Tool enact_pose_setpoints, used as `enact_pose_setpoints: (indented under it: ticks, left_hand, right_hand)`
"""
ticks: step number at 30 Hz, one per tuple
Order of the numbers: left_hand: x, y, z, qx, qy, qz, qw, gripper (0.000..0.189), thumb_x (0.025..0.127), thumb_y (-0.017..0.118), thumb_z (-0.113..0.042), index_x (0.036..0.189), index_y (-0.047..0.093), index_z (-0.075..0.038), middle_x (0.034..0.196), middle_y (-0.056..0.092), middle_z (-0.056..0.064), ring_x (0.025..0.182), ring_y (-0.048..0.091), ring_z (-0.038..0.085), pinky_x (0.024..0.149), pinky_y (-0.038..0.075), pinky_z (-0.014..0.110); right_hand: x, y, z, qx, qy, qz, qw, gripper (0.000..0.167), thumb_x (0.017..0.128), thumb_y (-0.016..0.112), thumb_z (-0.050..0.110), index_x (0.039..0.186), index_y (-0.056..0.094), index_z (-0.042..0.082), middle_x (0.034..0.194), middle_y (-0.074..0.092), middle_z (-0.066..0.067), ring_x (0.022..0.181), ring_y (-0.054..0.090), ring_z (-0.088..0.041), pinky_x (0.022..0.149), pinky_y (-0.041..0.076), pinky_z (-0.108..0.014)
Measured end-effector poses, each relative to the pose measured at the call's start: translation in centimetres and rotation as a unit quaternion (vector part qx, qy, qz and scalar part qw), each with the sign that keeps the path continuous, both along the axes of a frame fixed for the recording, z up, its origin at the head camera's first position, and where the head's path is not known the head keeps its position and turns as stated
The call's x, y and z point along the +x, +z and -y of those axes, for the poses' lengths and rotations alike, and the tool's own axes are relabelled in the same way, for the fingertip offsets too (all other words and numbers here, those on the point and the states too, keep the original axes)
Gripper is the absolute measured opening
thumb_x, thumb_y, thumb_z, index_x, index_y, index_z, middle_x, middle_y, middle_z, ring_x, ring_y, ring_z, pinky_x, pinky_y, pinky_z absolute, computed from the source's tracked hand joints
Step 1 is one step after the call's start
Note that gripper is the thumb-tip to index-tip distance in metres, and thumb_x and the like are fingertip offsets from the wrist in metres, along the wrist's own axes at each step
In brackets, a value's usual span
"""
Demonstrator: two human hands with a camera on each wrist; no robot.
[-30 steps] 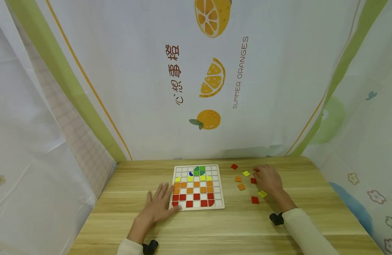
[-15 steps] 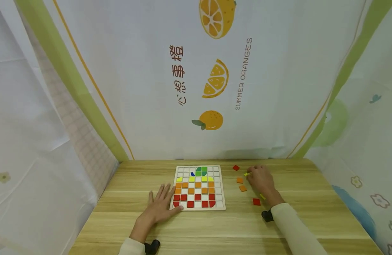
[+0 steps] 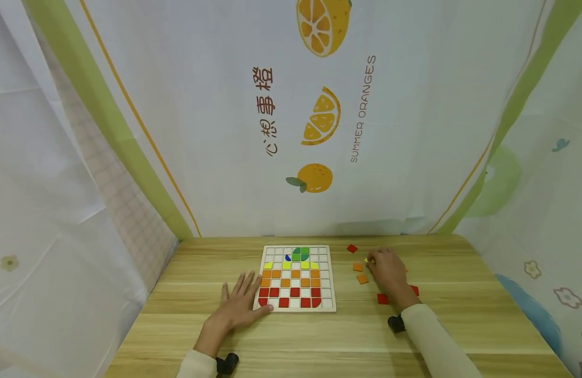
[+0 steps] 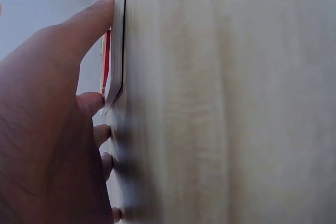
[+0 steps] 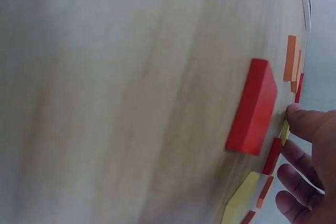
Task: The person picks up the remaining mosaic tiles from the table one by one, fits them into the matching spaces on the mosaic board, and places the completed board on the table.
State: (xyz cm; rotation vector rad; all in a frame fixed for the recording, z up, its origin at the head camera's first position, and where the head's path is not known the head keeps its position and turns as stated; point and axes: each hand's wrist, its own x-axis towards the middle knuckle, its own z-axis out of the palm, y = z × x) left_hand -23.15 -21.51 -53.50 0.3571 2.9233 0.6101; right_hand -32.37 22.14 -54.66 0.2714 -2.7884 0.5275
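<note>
My left hand (image 3: 238,307) lies spread on the table at the left side of a white square grid board (image 3: 331,283), its thumb on the board's near left corner. Red, orange, yellow, green and blue tiles fill part of the grid. In the left wrist view the thumb (image 4: 92,22) rests over the edge of the board (image 4: 119,35). To the right of the board, my right hand (image 3: 387,270) pinches a yellow tile (image 3: 368,260) at the tabletop. The right wrist view has this yellow tile (image 5: 285,132) between thumb and fingertip.
Loose tiles lie around the right hand: a red tile (image 3: 352,248) behind, two orange tiles (image 3: 357,267) to its left, and a red tile (image 3: 383,298) nearer. Another yellow tile (image 5: 239,200) shows in the right wrist view. A printed curtain (image 3: 390,199) hangs behind the table.
My right hand has moved left from an orange tile to the yellow tile and now pinches it. The left hand has stayed at the board. The head view has shifted slightly.
</note>
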Motion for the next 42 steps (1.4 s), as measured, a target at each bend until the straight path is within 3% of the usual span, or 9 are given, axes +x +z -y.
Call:
enact_pose_setpoints:
  ticks: [7,14,19,21,28,30,34,42]
  left_hand:
    - [0.1,0.1,0.0,-0.021,0.005,0.016,0.9996,0.097,0.099,0.058,-0.07,0.17,0.026,-0.012,0.179,0.017,0.016,0.167,0.009,0.043,0.124,-0.001,0.081]
    - [0.1,0.2,0.0,-0.021,0.007,0.014,0.9997,0.098,0.098,0.059,-0.07,0.17,0.027,-0.012,0.179,0.017,0.016,0.166,0.009,0.044,0.124,-0.001,0.081]
    - [-0.2,-0.6,0.3,0.01,0.002,0.002,0.9999,0.101,0.096,0.061,-0.071,0.169,0.03,-0.009,0.178,0.02,0.019,0.165,0.011,0.047,0.122,-0.004,0.083]
    - [-0.6,-1.6,0.5,0.017,0.004,-0.013,0.9998,0.102,0.095,0.061,-0.073,0.168,0.031,-0.01,0.178,0.02,0.018,0.165,0.011,0.046,0.122,-0.004,0.082]
    - [-0.7,-1.5,0.3,0.001,0.006,-0.001,1.0,0.101,0.096,0.059,-0.073,0.17,0.028,-0.013,0.179,0.017,0.015,0.167,0.008,0.043,0.124,-0.005,0.08]
    - [-0.8,-1.9,0.5,0.013,0.003,-0.009,0.9999,0.103,0.095,0.058,-0.076,0.17,0.028,-0.013,0.179,0.017,0.015,0.167,0.007,0.044,0.123,-0.007,0.08]
    - [-0.7,-1.7,0.5,0.023,-0.005,-0.012,0.9997,0.104,0.094,0.056,-0.079,0.171,0.026,-0.014,0.179,0.016,0.017,0.166,0.005,0.045,0.121,-0.008,0.083]
    - [-0.2,0.0,0.1,0.019,-0.006,0.012,0.9997,0.104,0.094,0.059,-0.076,0.169,0.029,-0.01,0.178,0.018,0.018,0.166,0.007,0.046,0.121,-0.008,0.083]
  right_hand:
    - [0.3,0.2,0.1,-0.012,-0.001,0.003,0.9999,0.011,0.096,0.079,0.014,0.106,0.08,0.009,0.122,0.074,-0.018,0.112,0.067,-0.04,0.088,0.06,-0.056]
    - [0.1,-0.1,0.2,-0.015,0.0,-0.006,0.9999,0.01,0.095,0.08,0.01,0.104,0.082,0.008,0.119,0.075,-0.018,0.104,0.071,-0.039,0.08,0.062,-0.054]
    - [0.1,-0.1,0.2,-0.012,-0.001,-0.009,0.9999,0.009,0.094,0.08,0.01,0.103,0.082,0.008,0.115,0.075,-0.017,0.096,0.073,-0.036,0.072,0.063,-0.05]
    - [0.2,0.0,0.1,-0.011,-0.002,-0.006,0.9999,0.01,0.095,0.08,0.01,0.104,0.082,0.008,0.115,0.075,-0.016,0.094,0.073,-0.035,0.069,0.062,-0.048]
    - [0.3,0.4,0.2,-0.027,-0.001,0.006,0.9996,0.014,0.098,0.074,0.013,0.108,0.082,0.009,0.123,0.074,-0.02,0.085,0.072,-0.031,0.059,0.058,-0.041]
    - [0.3,0.3,0.3,-0.035,-0.002,0.007,0.9993,0.016,0.098,0.072,0.015,0.109,0.082,0.01,0.125,0.073,-0.019,0.086,0.073,-0.032,0.06,0.058,-0.042]
    - [0.4,0.5,0.8,-0.041,-0.003,-0.002,0.9992,0.014,0.097,0.074,0.018,0.107,0.083,0.014,0.125,0.075,-0.016,0.092,0.074,-0.034,0.062,0.059,-0.042]
    - [1.2,1.4,2.4,-0.045,0.028,-0.043,0.9977,0.01,0.09,0.084,0.018,0.099,0.084,0.015,0.117,0.078,-0.014,0.08,0.072,-0.027,0.052,0.051,-0.031]
